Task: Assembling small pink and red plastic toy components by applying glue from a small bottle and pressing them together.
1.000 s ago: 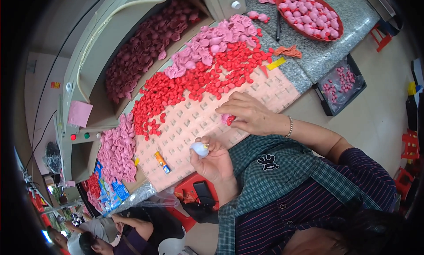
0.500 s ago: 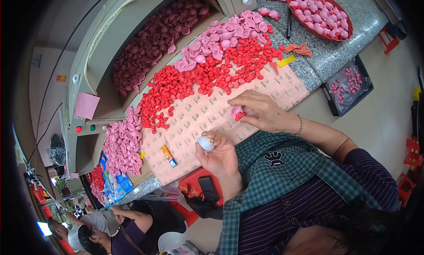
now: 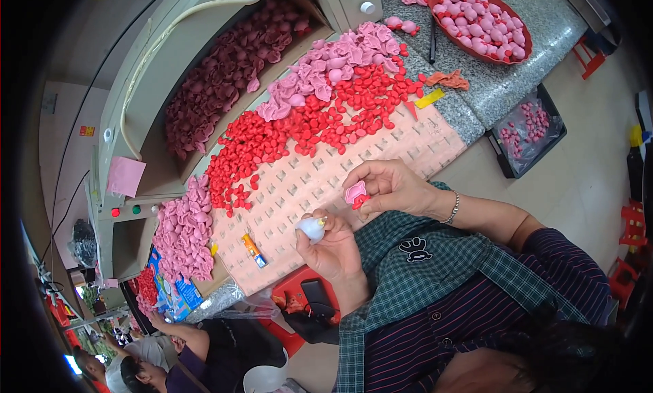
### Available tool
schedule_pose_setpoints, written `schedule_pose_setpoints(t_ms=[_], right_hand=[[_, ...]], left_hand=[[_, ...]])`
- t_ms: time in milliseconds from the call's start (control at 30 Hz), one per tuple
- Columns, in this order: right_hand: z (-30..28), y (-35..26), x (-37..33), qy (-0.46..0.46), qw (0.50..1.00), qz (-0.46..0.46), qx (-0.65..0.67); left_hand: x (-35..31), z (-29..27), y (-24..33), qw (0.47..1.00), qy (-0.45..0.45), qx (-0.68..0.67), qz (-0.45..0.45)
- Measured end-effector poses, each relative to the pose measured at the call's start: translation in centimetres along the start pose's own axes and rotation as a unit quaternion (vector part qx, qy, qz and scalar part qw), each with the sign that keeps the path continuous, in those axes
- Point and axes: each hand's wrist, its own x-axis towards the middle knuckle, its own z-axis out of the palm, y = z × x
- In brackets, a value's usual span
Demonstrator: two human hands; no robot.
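Observation:
My left hand is closed around a small, rounded white squeeze bottle, whose yellowish tip points toward my right hand. Pinched between the fingers of my right hand is a hollow pink rubbery piece, its opening showing, with a red part at its lower end. The bottle tip and the pink piece are apart. Both hands are above a pale pink slotted mat. Beyond them lie many loose red pieces and a heap of pink pieces.
An orange-and-blue tube lies at the mat's left. More pink pieces are heaped beside a grey cabinet. A red bowl of finished-looking pink-and-red pieces stands far right, above a black crate. Co-workers sit at lower left.
My right hand has turned the pink piece so its hollow opening shows. The bottle in my left hand has tilted, its tip toward the right. The whole view has shifted slightly.

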Motion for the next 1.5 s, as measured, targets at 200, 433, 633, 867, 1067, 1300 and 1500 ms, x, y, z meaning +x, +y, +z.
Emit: schedule_pose_setpoints(t_ms=[200,433,633,867,1067,1300,1500], right_hand=[[-0.2,0.5,0.2,0.012,0.999,-0.02,0.032],[-0.3,0.6,0.1,0.003,1.0,-0.009,-0.019],[-0.1,0.7,0.4,-0.003,1.0,-0.021,-0.02],[0.0,1.3,0.6,-0.001,0.993,-0.105,-0.049],[-0.8,0.9,0.4,-0.009,1.0,-0.004,0.021],[-1.1,0.9,0.4,-0.027,0.999,-0.017,0.03],[-0.8,1.2,0.6,-0.023,0.999,-0.027,0.04]], left_hand=[[-0.6,0.3,-0.6,0.984,0.016,0.143,0.106],[-1.0,1.0,-1.6,0.938,0.01,0.302,0.17],[-0.9,1.4,-2.1,0.917,0.005,0.363,0.163],[-0.8,2.6,-2.8,0.901,0.021,0.384,0.201],[-1.1,1.9,-2.6,0.904,0.031,0.384,0.184],[-0.9,1.8,-2.6,0.908,0.011,0.382,0.173],[-1.4,3.5,-3.3,0.879,0.009,0.412,0.241]])
